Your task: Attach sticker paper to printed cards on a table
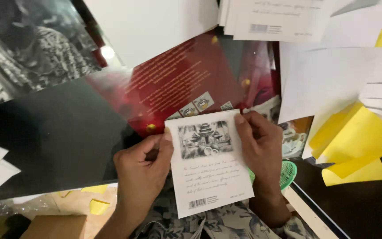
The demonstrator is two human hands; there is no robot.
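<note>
Held up off the tabletop (58, 132) near its front edge: white card (208, 163) with a printed drawing, pinched by left hand (142, 170) and right hand (261, 148) fingers at either side (barcode showing). Not yet laid down; red booklet (177, 84) and yellow sheets (354, 141) lying beyond.

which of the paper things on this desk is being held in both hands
The small white card with a grey sketch and barcode, pinched between left hand and right hand. The yellow sheets and white papers lie untouched.
</note>
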